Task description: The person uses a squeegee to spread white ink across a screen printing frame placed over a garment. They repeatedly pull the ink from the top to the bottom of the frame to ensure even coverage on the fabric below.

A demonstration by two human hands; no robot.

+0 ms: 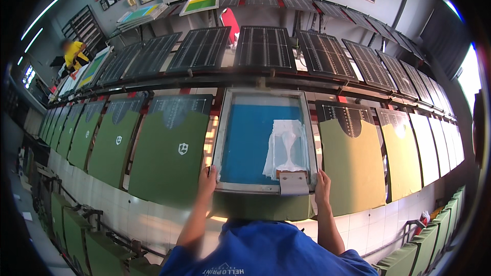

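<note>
While the person in the blue shirt (266, 250) is leaning over the long table (153, 214), the left hand (207, 180) is gripping the near left corner of the printing screen frame (221, 133), fingers curled over its edge. The right hand (322, 183) is clasping the near right corner likewise. White ink (286, 145) is lying on the blue mesh (245, 143), above a squeegee (293, 181). Green garments (169, 158) are lying alongside, dark pallets (265, 47) standing beyond.

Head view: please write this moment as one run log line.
left hand: grips printing screen frame near-left corner | right hand: grips near-right corner | squeegee: on blue mesh, white ink | green shirt: left, printed
</note>
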